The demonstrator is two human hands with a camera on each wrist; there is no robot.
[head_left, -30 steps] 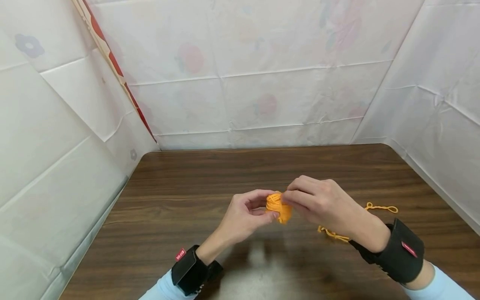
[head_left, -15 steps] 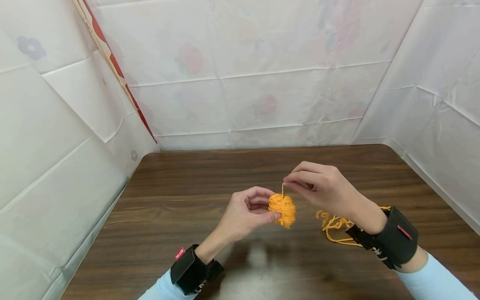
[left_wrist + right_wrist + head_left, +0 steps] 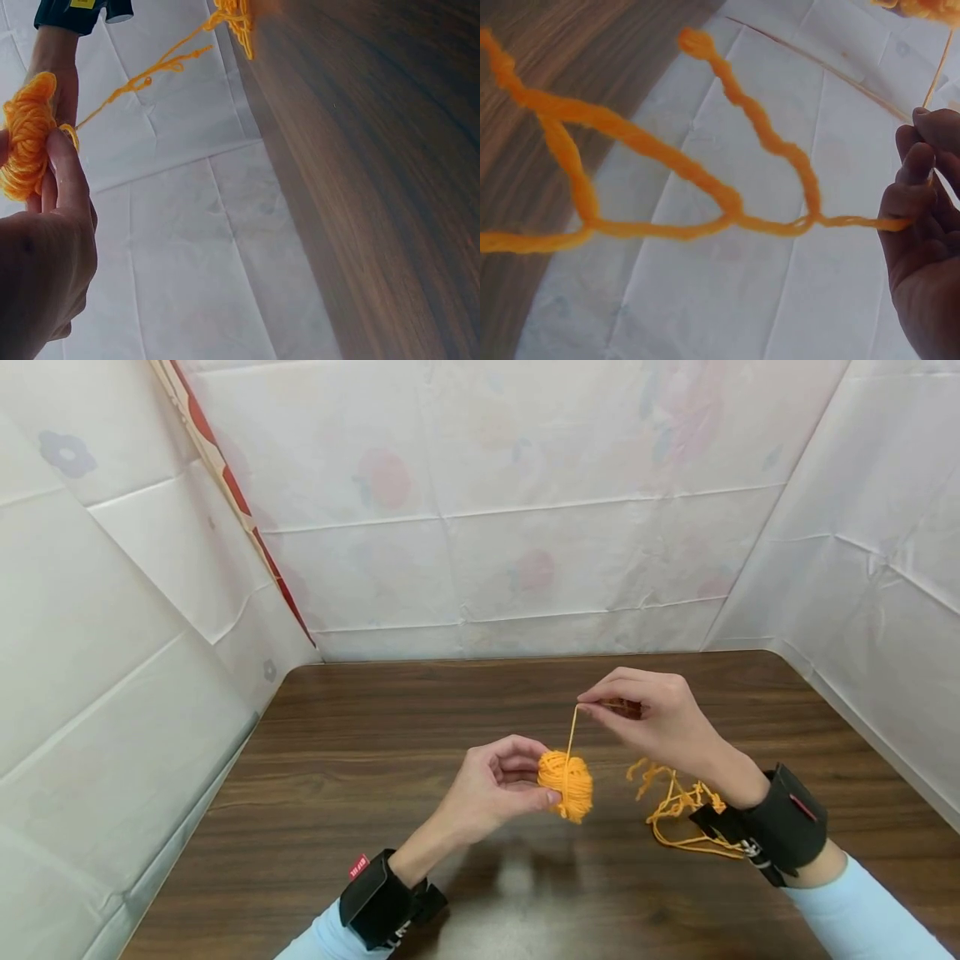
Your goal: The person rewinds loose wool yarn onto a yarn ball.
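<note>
Above table: left hand grips yarn ball; right hand pinches strand; wristband tag unreadable.

Both my forearms are covered by pale blue long sleeves that end just short of my wrists. My left hand is bare, and behind it a black strap-on wrist unit wraps my wrist, bearing a small red tag with white lettering too small to read. My right hand is bare too, with a matching wide black wrist band carrying a slim red tag and pale lacing along its underside.
</note>
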